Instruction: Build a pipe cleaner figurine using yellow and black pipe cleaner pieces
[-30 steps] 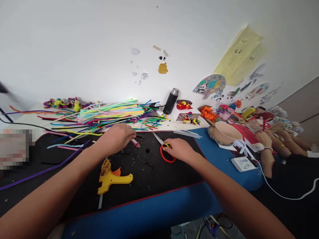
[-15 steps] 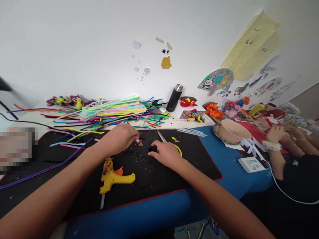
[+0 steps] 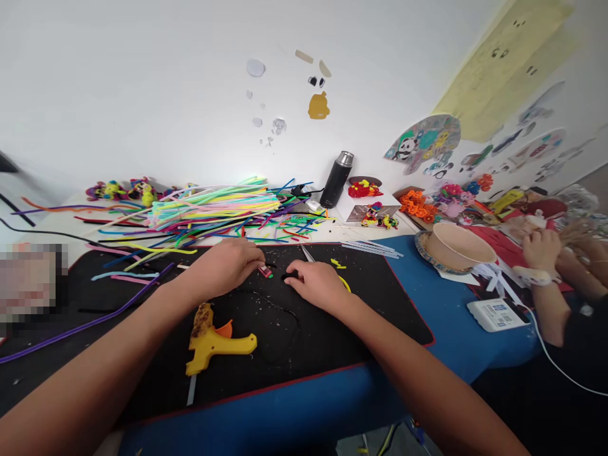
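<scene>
My left hand (image 3: 232, 267) is closed over the black mat (image 3: 375, 310), its fingertips pressed together; what they hold is hidden. Right beside those fingertips lies a small red item with a green end (image 3: 265, 271), and a short black strip shows just behind. My right hand (image 3: 319, 285) curls its thumb and fingers around a small black fuzzy piece (image 3: 289, 277). Scissors (image 3: 308, 254) with yellow handles lie partly hidden behind that hand. A yellow glue gun (image 3: 221, 342) with an orange trigger and a glue stick rests below my left hand.
A pile of coloured pipe cleaners (image 3: 213, 209) lies along the wall beside a black thermos (image 3: 337, 179). Clear glue sticks (image 3: 373, 249) are at the mat's back edge. To the right stand a beige bowl (image 3: 463, 247) and a white box (image 3: 498, 315), near another person's hand (image 3: 541, 247).
The view has shifted slightly, so the things at right appear farther right. My right hand's fingers have drawn in around the black piece. My left hand looks almost the same.
</scene>
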